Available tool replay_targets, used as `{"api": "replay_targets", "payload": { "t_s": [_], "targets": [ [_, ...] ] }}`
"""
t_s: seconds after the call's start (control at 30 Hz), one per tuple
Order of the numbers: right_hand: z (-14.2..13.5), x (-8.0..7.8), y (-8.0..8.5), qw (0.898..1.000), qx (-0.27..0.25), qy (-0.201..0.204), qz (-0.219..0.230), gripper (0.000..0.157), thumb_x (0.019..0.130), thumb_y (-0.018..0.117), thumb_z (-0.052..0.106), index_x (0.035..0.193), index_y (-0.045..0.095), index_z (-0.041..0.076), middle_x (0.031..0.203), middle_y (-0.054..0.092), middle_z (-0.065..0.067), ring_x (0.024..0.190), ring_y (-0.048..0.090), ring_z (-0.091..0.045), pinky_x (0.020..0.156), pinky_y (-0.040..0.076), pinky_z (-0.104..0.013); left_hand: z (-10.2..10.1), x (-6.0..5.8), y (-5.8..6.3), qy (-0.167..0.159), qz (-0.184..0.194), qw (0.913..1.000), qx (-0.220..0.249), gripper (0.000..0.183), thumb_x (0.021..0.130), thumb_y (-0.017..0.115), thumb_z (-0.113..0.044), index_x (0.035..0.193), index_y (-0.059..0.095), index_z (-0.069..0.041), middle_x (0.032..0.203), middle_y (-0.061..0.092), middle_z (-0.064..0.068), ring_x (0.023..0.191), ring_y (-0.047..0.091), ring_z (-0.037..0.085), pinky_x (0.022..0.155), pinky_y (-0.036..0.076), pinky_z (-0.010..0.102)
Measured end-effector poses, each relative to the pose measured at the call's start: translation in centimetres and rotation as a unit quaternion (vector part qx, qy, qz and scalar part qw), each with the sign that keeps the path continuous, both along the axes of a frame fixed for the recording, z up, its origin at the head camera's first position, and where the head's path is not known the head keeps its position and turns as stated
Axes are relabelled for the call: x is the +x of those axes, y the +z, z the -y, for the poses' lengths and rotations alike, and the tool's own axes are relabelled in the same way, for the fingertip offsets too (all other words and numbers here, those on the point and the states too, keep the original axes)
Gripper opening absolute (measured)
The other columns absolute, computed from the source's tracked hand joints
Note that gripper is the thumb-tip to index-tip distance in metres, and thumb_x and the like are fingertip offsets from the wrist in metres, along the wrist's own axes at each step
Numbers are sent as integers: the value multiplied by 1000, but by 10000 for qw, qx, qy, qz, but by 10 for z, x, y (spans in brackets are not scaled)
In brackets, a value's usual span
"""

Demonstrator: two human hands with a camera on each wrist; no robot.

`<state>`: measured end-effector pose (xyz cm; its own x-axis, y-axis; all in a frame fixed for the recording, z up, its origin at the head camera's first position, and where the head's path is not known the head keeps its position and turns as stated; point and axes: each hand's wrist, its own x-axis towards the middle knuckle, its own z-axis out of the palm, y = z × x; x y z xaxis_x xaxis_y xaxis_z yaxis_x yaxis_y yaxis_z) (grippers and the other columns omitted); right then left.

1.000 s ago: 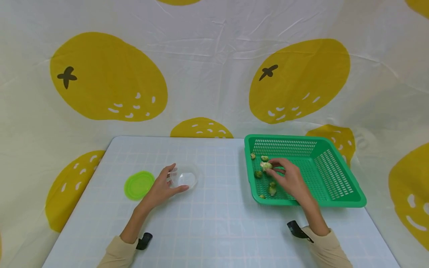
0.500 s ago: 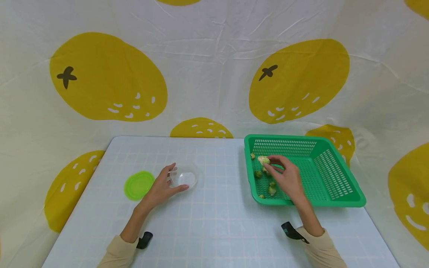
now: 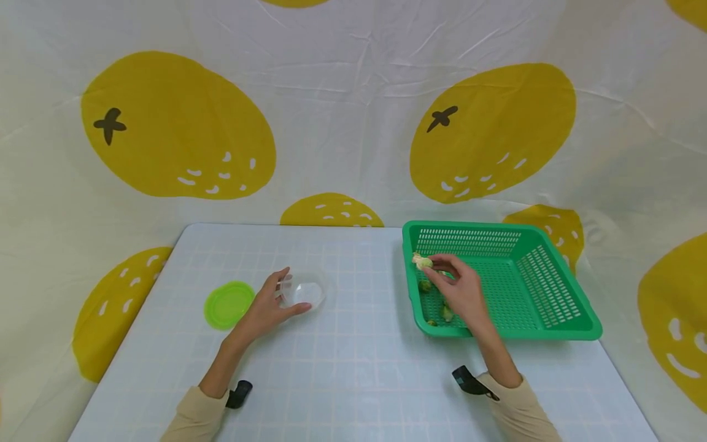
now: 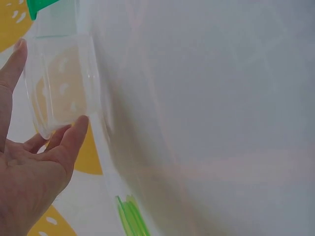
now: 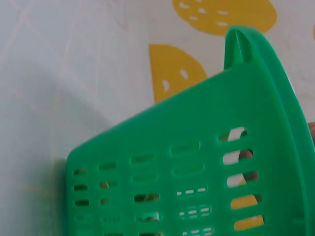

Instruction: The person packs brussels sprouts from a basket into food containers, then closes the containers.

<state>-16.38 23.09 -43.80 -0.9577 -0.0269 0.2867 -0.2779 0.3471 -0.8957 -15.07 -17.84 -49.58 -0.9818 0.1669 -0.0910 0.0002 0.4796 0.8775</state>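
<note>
My left hand [image 3: 267, 314] holds a small clear plastic container [image 3: 305, 293] on the table, thumb on the near side and fingers round the far side. The left wrist view shows the same container [image 4: 66, 83] between thumb and fingers. Over the left end of a green basket [image 3: 541, 307], my right hand [image 3: 461, 293] pinches a small pale green-and-white vegetable piece [image 3: 422, 261] between thumb and fingertips. Below it, several similar pieces lie on the basket floor, among them a darker green one [image 3: 424, 286]. In the right wrist view the basket's slotted wall [image 5: 197, 123] hides most of the hand.
A round lime-green lid [image 3: 227, 305] lies on the table left of the container. The basket's raised rim [image 3: 407, 270] stands between the right hand and the container. Behind the table [image 3: 353, 380] hangs a white sheet [image 3: 342, 123] printed with yellow fruit.
My right hand has moved left and slightly up with the pale green piece, from the pieces in the basket toward its left rim. The left hand and container have stayed in place.
</note>
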Motion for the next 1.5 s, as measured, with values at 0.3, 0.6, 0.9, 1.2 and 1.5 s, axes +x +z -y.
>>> {"api": "replay_targets", "payload": {
  "t_s": [0.3, 0.6, 0.9, 1.2, 1.5],
  "targets": [
    [24, -4, 1, 9988, -389, 180, 229, 35, 94, 77, 14, 124, 67, 0, 120, 69, -15, 104, 67, -10, 88, 57, -20, 0, 1, 0, 10, 43, 10000, -30, 112, 80, 89, -43, 162, 22, -7, 160, 30, 21, 146, 35, 38, 116, 38, 53],
    [47, -3, 5, 9977, -512, 270, 363, 33, 94, 77, 14, 123, 68, 2, 119, 69, -14, 104, 67, -13, 87, 58, -22, 2, 0, -1, -7, 14, 10000, 0, 111, 81, 89, -42, 161, 21, -6, 160, 29, 22, 146, 35, 39, 116, 37, 53],
    [73, -1, 11, 9934, -718, 492, 742, 34, 95, 76, 15, 125, 67, 0, 123, 66, -16, 112, 65, -26, 89, 56, -20, 2, -1, 0, 6, -23, 10000, -22, 112, 80, 89, -44, 161, 22, -6, 161, 29, 22, 144, 36, 41, 116, 38, 54],
    [94, -3, 7, 9925, -711, 601, 791, 30, 94, 78, 15, 120, 69, 2, 119, 68, -15, 109, 67, -27, 89, 58, -23, 1, 0, -1, -47, -77, 10000, 26, 112, 80, 89, -43, 161, 21, -5, 161, 28, 23, 147, 34, 39, 116, 37, 53],
    [117, -3, 6, 9924, -700, 637, 785, 25, 94, 78, 13, 116, 70, 4, 114, 69, -12, 107, 67, -24, 89, 59, -26, 0, -1, -2, -37, -90, 9999, 43, 112, 80, 89, -44, 161, 22, -5, 161, 28, 22, 146, 34, 39, 116, 38, 53]
  ]
}}
